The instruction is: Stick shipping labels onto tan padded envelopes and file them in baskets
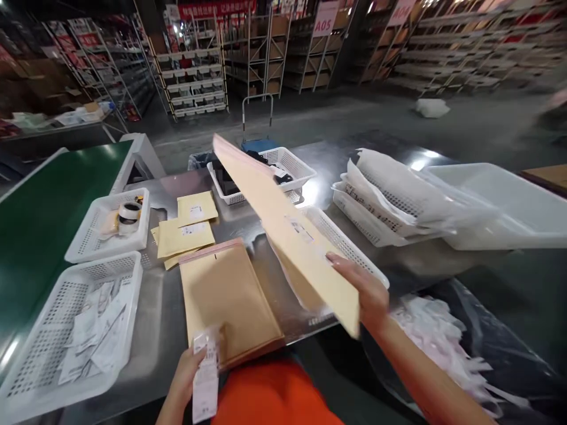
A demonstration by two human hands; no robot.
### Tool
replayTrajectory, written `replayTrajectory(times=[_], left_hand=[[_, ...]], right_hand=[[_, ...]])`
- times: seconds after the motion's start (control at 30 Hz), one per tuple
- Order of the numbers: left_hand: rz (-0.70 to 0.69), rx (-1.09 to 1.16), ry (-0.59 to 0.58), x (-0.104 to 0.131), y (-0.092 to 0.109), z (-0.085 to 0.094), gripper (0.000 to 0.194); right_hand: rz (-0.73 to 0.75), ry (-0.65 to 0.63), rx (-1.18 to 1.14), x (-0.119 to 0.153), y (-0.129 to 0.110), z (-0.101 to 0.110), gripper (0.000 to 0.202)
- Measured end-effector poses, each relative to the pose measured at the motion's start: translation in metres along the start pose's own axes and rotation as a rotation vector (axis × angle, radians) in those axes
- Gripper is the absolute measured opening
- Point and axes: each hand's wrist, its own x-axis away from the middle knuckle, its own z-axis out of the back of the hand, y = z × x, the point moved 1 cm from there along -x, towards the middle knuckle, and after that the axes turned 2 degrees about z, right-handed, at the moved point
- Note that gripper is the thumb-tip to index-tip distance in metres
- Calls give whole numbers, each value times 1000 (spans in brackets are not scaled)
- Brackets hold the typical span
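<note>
My right hand [365, 289] grips the edge of a large padded envelope [283, 212], which is lifted and tilted above the table and has a printed label on its face. Low at the left of centre, my left hand [183, 372] is closed on a white label strip [206, 378] with small print. Just beyond that strip, a stack of brown padded envelopes [221, 289] lies flat at the table's front edge. Smaller yellow padded envelopes [186, 236] with labels are piled behind the stack.
On the left stand a white basket of paper slips [135, 277] and a basket with tape rolls [73, 248]. A basket with dark items [305, 171] is at the back; stacked baskets [376, 236] stand right. A green conveyor [26, 224] runs alongside. White scraps [438, 330] fill a dark bag.
</note>
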Motion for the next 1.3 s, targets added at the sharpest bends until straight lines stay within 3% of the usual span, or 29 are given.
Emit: replayTrajectory(times=[0.1, 0.17, 0.27, 0.3, 0.37, 0.47, 0.57, 0.67, 0.77, 0.87, 0.97, 1.07, 1.13, 1.2, 1.3], left_hand=[[-30, 8, 22, 8, 10, 3, 39], [-63, 9, 65, 19, 26, 1, 44], [-166, 20, 144, 39, 55, -13, 87], [-218, 23, 155, 46, 64, -20, 102], [-329, 17, 141, 59, 78, -35, 115], [-440, -66, 85, 74, 89, -56, 88], [-452, -149, 60, 86, 91, -70, 54], [-453, -67, 33, 99, 89, -73, 75], [-453, -7, 25, 108, 86, -66, 93], [-446, -77, 70, 110, 81, -56, 61], [-438, -161, 89, 107, 75, -51, 31], [-420, -207, 104, 104, 74, -50, 31], [-417, -259, 129, 102, 76, -52, 34], [-431, -330, 159, 99, 77, -55, 38], [-477, -466, 235, 91, 68, -56, 45]], right_hand=[[101, -326, 196, 25, 54, 7, 39], [40, -518, 372, 43, 91, 3, 42], [-102, -700, 578, 57, 117, -2, 43], [-111, -686, 591, 55, 112, -4, 44], [-62, -541, 485, 45, 80, -16, 44], [36, -332, 71, 28, -11, -52, 37], [202, -492, -281, 26, -105, -102, 36], [285, -499, -260, 34, -155, -135, 31], [247, -460, -236, 42, -164, -143, 27], [169, -605, -446, 48, -160, -142, 23], [-127, -731, -647, 51, -158, -144, 19], [-407, -786, -734, 55, -159, -148, 20], [-505, -810, -767, 59, -160, -149, 21], [-511, -791, -764, 61, -160, -149, 22], [-376, -669, -710, 47, -157, -146, 22]])
